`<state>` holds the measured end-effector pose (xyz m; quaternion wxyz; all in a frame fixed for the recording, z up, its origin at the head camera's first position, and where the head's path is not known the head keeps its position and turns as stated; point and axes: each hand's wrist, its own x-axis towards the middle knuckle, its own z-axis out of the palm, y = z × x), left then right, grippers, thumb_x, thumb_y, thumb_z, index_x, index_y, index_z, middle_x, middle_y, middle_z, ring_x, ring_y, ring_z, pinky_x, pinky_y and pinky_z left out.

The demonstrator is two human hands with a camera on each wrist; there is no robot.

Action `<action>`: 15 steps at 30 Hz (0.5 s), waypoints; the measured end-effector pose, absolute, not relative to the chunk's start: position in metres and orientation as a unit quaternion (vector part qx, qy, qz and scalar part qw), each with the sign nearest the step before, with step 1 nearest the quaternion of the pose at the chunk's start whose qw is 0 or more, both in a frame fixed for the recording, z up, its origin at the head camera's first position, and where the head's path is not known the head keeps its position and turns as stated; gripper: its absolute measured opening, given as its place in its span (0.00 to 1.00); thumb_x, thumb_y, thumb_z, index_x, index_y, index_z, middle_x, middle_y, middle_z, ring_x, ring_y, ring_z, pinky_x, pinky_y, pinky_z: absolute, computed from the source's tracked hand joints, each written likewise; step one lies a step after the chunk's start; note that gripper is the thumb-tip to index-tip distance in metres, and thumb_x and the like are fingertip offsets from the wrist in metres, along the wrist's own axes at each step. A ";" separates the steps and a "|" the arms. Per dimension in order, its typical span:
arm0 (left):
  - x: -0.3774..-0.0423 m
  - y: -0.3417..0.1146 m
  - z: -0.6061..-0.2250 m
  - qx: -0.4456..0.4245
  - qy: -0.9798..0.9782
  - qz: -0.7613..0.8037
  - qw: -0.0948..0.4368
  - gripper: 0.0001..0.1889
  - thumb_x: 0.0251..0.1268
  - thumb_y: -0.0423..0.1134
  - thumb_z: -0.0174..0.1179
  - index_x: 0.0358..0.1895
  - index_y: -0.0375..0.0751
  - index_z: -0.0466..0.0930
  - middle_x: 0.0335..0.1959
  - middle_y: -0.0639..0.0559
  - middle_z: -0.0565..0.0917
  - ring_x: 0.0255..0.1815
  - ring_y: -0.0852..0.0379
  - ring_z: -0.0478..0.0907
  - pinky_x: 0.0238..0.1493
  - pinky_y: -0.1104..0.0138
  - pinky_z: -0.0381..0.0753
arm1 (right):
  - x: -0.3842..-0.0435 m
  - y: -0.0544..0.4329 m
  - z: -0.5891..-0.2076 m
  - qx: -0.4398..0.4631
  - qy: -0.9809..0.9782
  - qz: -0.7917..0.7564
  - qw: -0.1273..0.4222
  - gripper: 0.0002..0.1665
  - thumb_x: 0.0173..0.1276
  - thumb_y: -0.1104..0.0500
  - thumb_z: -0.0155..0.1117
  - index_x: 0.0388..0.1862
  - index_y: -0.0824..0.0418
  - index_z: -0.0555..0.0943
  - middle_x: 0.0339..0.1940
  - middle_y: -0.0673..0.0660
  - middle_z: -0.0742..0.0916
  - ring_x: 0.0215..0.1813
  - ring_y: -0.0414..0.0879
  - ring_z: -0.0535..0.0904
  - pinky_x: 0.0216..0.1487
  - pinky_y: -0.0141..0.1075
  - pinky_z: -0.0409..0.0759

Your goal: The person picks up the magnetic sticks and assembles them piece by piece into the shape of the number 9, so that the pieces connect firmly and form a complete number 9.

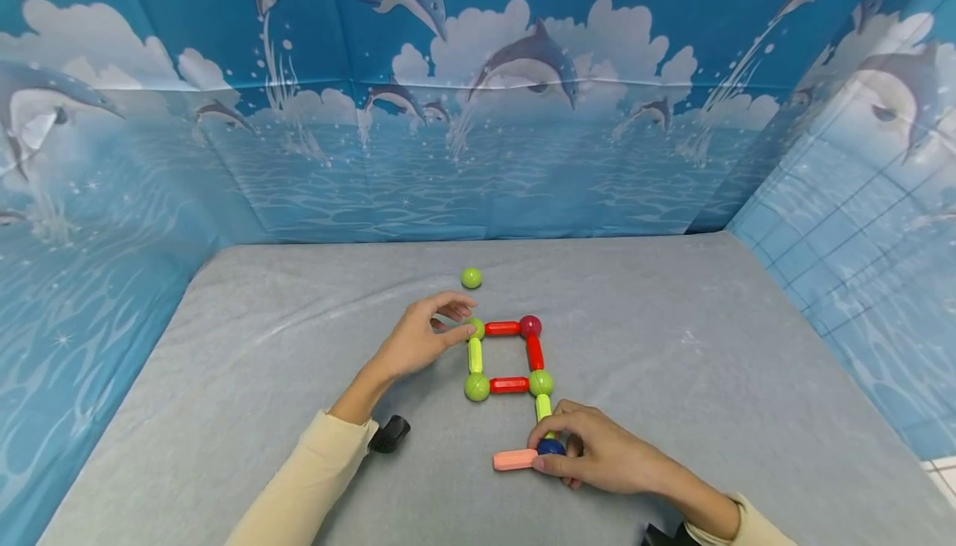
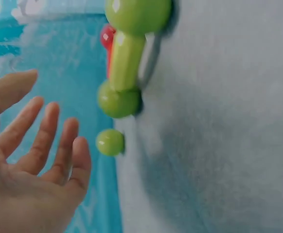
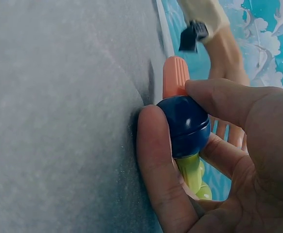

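Observation:
On the grey cloth lies a square of magnetic rods and balls: a red ball (image 1: 530, 326), green balls (image 1: 477, 387) at the other corners, red rods (image 1: 509, 384) and a yellow-green rod (image 1: 475, 356). From the near right corner another yellow-green rod (image 1: 543, 407) runs to a blue ball (image 3: 185, 125). My right hand (image 1: 601, 450) grips that ball between thumb and fingers. An orange rod (image 1: 514, 460) points left from the ball. My left hand (image 1: 421, 334) hovers beside the far left green ball, its relaxed fingers (image 2: 48, 131) holding nothing in the left wrist view.
A loose green ball (image 1: 471, 278) sits beyond the square, toward the back of the table. Dolphin-print curtains (image 1: 478, 181) stand behind and at both sides of the grey table cloth (image 1: 709, 347). Dark wrist devices (image 1: 390, 434) are strapped near the cream sleeves.

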<state>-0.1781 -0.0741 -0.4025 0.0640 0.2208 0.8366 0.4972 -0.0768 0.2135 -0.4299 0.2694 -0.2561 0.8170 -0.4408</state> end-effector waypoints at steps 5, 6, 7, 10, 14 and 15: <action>-0.210 -0.071 -0.412 0.187 0.826 0.528 0.055 0.21 0.70 0.39 0.64 0.63 0.39 0.77 0.63 0.40 0.78 0.65 0.41 0.73 0.63 0.49 0.72 | -0.076 0.214 -0.429 -0.252 0.817 -0.443 0.271 0.11 0.71 0.46 0.66 0.47 0.48 0.85 0.36 0.55 0.76 0.21 0.40 0.81 0.24 0.28 0.74; -0.215 -0.071 -0.414 0.180 0.824 0.535 0.053 0.21 0.70 0.39 0.64 0.63 0.39 0.77 0.63 0.41 0.77 0.65 0.40 0.72 0.64 0.49 0.71 | -0.076 0.214 -0.429 -0.251 0.817 -0.443 0.270 0.11 0.71 0.46 0.66 0.47 0.47 0.85 0.36 0.55 0.76 0.21 0.40 0.81 0.24 0.29 0.74; -0.221 -0.070 -0.415 0.170 0.822 0.541 0.050 0.21 0.69 0.39 0.64 0.63 0.39 0.77 0.64 0.41 0.77 0.66 0.40 0.71 0.65 0.49 0.70 | -0.076 0.214 -0.429 -0.251 0.818 -0.442 0.268 0.11 0.71 0.46 0.66 0.47 0.47 0.85 0.36 0.55 0.76 0.21 0.40 0.81 0.25 0.29 0.74; -0.236 -0.070 -0.419 0.142 0.813 0.564 0.042 0.20 0.70 0.38 0.64 0.63 0.40 0.77 0.64 0.40 0.76 0.66 0.40 0.70 0.67 0.49 0.68 | -0.075 0.214 -0.429 -0.251 0.822 -0.438 0.265 0.11 0.71 0.45 0.66 0.47 0.46 0.85 0.36 0.55 0.76 0.21 0.41 0.81 0.26 0.29 0.74; -0.254 -0.071 -0.426 0.106 0.799 0.591 0.039 0.20 0.70 0.36 0.64 0.63 0.40 0.77 0.66 0.41 0.75 0.66 0.41 0.70 0.67 0.50 0.69 | -0.075 0.214 -0.430 -0.250 0.822 -0.439 0.265 0.11 0.71 0.45 0.66 0.47 0.46 0.85 0.36 0.55 0.76 0.21 0.41 0.81 0.27 0.30 0.73; -0.257 -0.071 -0.427 0.100 0.796 0.596 0.041 0.21 0.70 0.35 0.64 0.64 0.39 0.77 0.66 0.41 0.75 0.66 0.41 0.70 0.66 0.50 0.69 | -0.075 0.214 -0.430 -0.249 0.821 -0.441 0.265 0.10 0.71 0.45 0.66 0.47 0.46 0.85 0.36 0.55 0.76 0.21 0.41 0.81 0.27 0.30 0.74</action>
